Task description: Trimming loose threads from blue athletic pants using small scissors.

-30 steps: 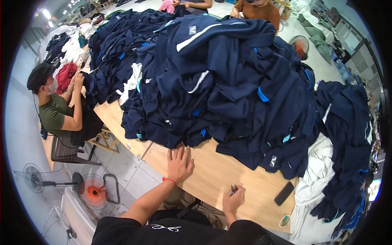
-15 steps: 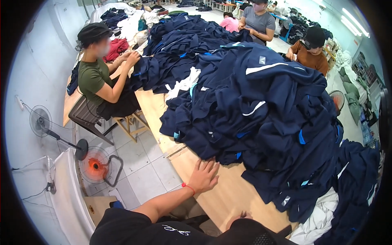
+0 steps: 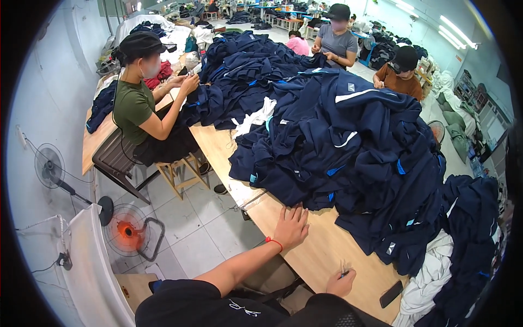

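Observation:
My left hand [image 3: 292,226], a red string at its wrist, lies flat with fingers spread on the wooden table [image 3: 321,240]. Its fingertips reach the near edge of a large heap of navy garments [image 3: 359,158]. My right hand [image 3: 341,282] rests lower on the tabletop, closed around small thread snips [image 3: 343,271] whose thin points stick up. A dark phone [image 3: 391,294] lies to the right of that hand. White cloth [image 3: 430,278] is bunched beside the phone, under the heap's right side.
At the left, a person in a green shirt [image 3: 133,109] sits at the table, hands raised. Two more people, in a grey shirt [image 3: 335,43] and a brown shirt [image 3: 400,82], work behind the heap. Fans [image 3: 128,231] stand on the tiled floor at left.
The view has shifted, bringing my right hand with the snips and the phone into fuller sight. My left hand stays flat by the heap. The person in green has lifted their head.

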